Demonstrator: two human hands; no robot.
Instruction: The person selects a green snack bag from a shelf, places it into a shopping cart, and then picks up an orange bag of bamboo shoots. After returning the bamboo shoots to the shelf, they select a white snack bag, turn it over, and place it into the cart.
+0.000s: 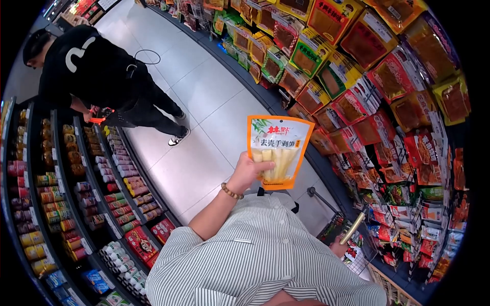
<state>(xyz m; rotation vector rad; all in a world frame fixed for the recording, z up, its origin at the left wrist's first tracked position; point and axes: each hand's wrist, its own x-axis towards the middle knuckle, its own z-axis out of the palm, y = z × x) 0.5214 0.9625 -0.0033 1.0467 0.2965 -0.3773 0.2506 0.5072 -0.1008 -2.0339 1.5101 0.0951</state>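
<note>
My left hand (248,172), with a beaded bracelet on its wrist, pinches the lower left edge of a bag of peeled bamboo shoots (280,153). The bag is orange-edged with a clear front, and its printed face is turned up to me. Low on the right, my right hand (338,248) is closed around a slim gold-coloured object (352,228), seen edge-on and shaped like a phone. Most of those fingers are hidden. Just beneath that hand is a wire shopping cart (360,265) with colourful packets inside.
Hanging snack packets (352,102) cover the curved rack along the right. Shelves of jars and cans (66,188) line the left. Another person in black (97,76) stands in the aisle ahead by the left shelves, an orange-red item in hand. Pale tiles (204,137) floor the aisle.
</note>
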